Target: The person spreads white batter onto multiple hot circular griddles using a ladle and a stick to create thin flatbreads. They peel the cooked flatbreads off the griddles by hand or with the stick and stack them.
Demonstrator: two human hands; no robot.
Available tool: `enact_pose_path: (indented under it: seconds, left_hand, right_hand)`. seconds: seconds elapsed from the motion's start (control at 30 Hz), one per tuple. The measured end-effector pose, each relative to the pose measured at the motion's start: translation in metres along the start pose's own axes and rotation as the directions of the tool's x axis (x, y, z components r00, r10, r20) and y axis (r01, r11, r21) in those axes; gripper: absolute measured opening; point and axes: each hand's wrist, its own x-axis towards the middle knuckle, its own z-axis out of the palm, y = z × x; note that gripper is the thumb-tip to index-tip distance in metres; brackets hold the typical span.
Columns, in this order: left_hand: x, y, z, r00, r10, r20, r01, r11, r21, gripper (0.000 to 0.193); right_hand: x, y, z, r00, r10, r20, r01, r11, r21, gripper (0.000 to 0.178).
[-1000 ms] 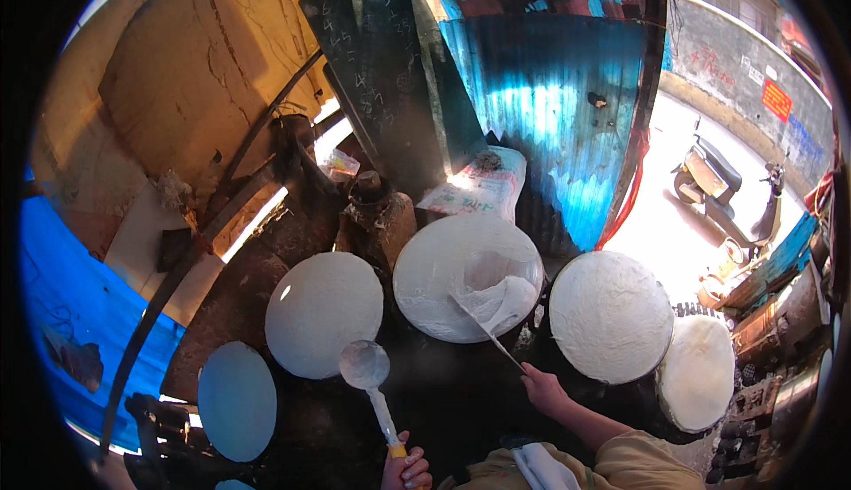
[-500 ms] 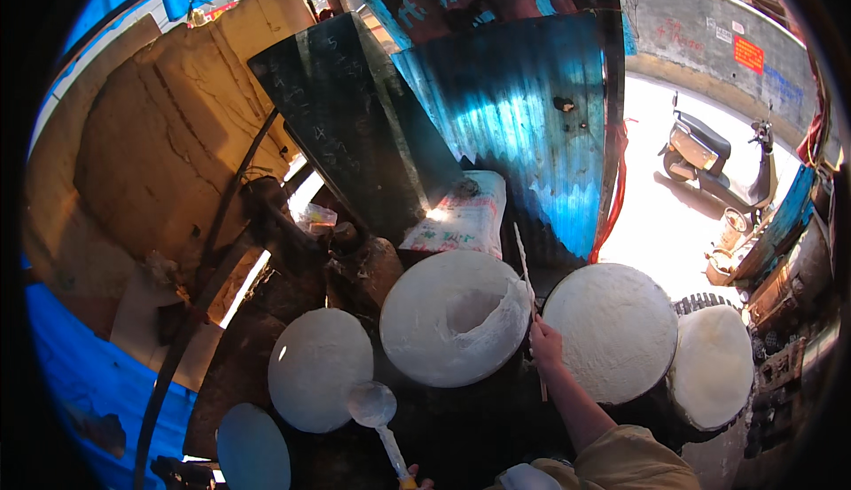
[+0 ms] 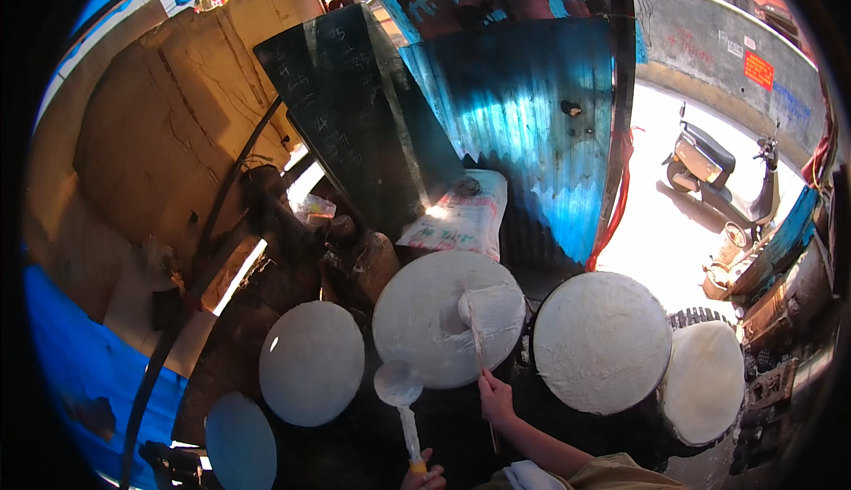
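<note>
My left hand point(image 3: 424, 477) is closed on a ladle point(image 3: 398, 384), gripping it near the yellow band at the end of its white-smeared handle. The ladle's round bowl overlaps the near-left rim of a large pale round plate point(image 3: 403, 313). My right hand point(image 3: 496, 399) grips a thin stick point(image 3: 477, 339) that reaches over this plate. At the stick's far end, wet white batter point(image 3: 498, 311) lies on the plate's right half. Whether the stick carries a blade there is hard to tell.
Right of the middle plate are a white-coated round plate point(image 3: 603, 344) and a cream-coloured round one point(image 3: 705, 384). Two pale discs point(image 3: 312, 364) stand at left. Behind are a sack point(image 3: 461, 215), a leaning dark board point(image 3: 355, 117) and blue corrugated sheeting point(image 3: 523, 117). A scooter point(image 3: 709, 171) is parked outside.
My right hand has moved left and nearer, swinging the stick from the plate's right rim over its surface. White batter now covers more of the right half. The ladle has shifted right.
</note>
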Motion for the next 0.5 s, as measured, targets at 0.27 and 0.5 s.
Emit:
enact_pose_path:
  seconds: [0.27,0.5]
  left_hand:
    - [-0.013,0.002,-0.007,0.997,0.065,-0.034,-0.057,0.979,0.197,0.041]
    - [-0.014,0.036,0.041,0.979,0.204,-0.020,-0.122,0.654,0.747,0.031]
  right_hand:
    - [0.014,-0.010,-0.036,0.999,0.048,-0.022,-0.046,0.995,0.090,0.031]
    - [0.072,-0.043,-0.039,0.995,-0.047,0.093,0.042,0.998,0.056,0.027]
